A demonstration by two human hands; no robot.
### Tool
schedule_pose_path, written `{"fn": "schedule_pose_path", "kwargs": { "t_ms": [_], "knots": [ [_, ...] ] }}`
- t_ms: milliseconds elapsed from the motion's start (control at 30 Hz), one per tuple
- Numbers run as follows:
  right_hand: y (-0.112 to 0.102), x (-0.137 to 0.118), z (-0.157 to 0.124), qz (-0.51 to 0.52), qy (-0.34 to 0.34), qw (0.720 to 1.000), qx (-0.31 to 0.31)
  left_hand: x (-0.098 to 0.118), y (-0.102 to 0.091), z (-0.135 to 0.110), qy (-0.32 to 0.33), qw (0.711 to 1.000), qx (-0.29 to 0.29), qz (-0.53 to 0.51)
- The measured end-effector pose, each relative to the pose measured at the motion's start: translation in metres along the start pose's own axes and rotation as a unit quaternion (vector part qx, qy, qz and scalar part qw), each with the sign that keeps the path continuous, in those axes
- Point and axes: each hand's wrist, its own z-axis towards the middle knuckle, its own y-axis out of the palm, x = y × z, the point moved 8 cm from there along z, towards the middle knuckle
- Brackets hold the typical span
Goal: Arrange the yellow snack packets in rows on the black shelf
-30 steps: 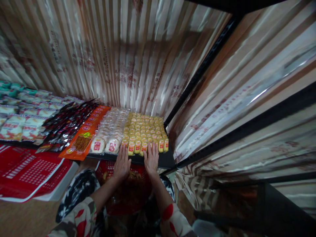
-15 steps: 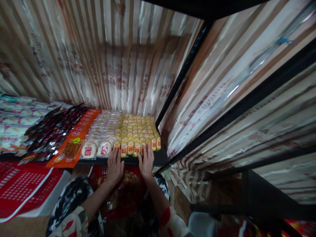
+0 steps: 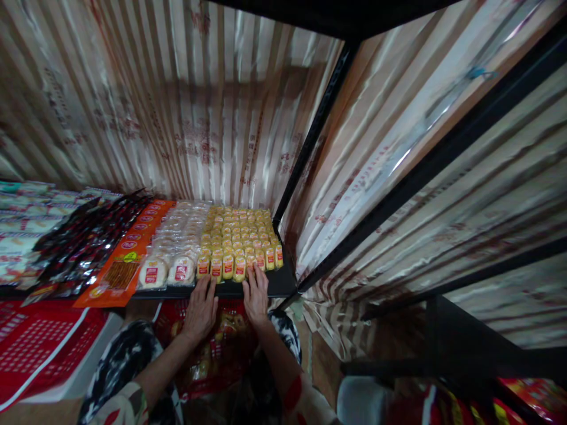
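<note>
Small yellow snack packets (image 3: 241, 236) with red and white labels stand in tight rows at the right end of the black shelf (image 3: 283, 283). My left hand (image 3: 201, 307) lies at the shelf's front edge, fingers stretched toward the front-left packets. Close to the front row's middle is my right hand (image 3: 256, 295), its fingers extended at the lower ends of the packets. Neither hand appears to grip anything; exact fingertip contact is hard to see. Left of the yellow rows are clear-wrapped round white crackers (image 3: 181, 269) with red labels.
An orange snack bag (image 3: 119, 271), dark shiny packets (image 3: 88, 242) and white-green packets (image 3: 20, 230) fill the shelf's left side. Below are a red basket (image 3: 39, 342) and another red basket (image 3: 199, 383) with packets inside. A black post (image 3: 312, 139) rises at the corner before striped sheeting (image 3: 212, 106).
Both hands have drawn slightly back from the front row of yellow packets, uncovering more of it. The whole view has shifted a little, so the shelf appears further left.
</note>
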Motion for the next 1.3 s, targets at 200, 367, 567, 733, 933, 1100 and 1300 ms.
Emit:
{"fn": "schedule_pose_path", "kwargs": {
  "t_ms": [200, 367, 567, 733, 933, 1100, 1300],
  "knots": [
    [0.001, -0.002, -0.002, 0.018, -0.005, 1.0, -0.022, 0.003, 0.004, 0.0, 0.023, 0.999, -0.02, 0.011],
    [-0.007, 0.007, 0.0, 0.032, 0.02, 0.999, -0.014, 0.009, 0.001, -0.001, 0.028, 0.999, -0.015, 0.015],
    [-0.006, 0.024, 0.01, 0.023, 0.061, 0.998, -0.004, 0.049, 0.004, 0.006, 0.095, 0.995, -0.034, -0.02],
    [-0.001, 0.028, 0.011, 0.019, 0.057, 0.998, -0.002, 0.071, 0.021, 0.025, 0.101, 0.992, -0.067, -0.024],
    [-0.008, 0.024, 0.008, 0.046, 0.045, 0.998, 0.003, 0.071, 0.028, 0.028, 0.076, 0.992, -0.098, -0.013],
    [-0.008, 0.017, 0.002, 0.058, 0.036, 0.998, -0.009, 0.074, 0.026, 0.027, 0.09, 0.99, -0.095, -0.045],
    [-0.018, 0.008, 0.002, 0.077, 0.036, 0.996, -0.013, 0.074, 0.018, 0.032, 0.093, 0.986, -0.082, -0.109]
  ]
}}
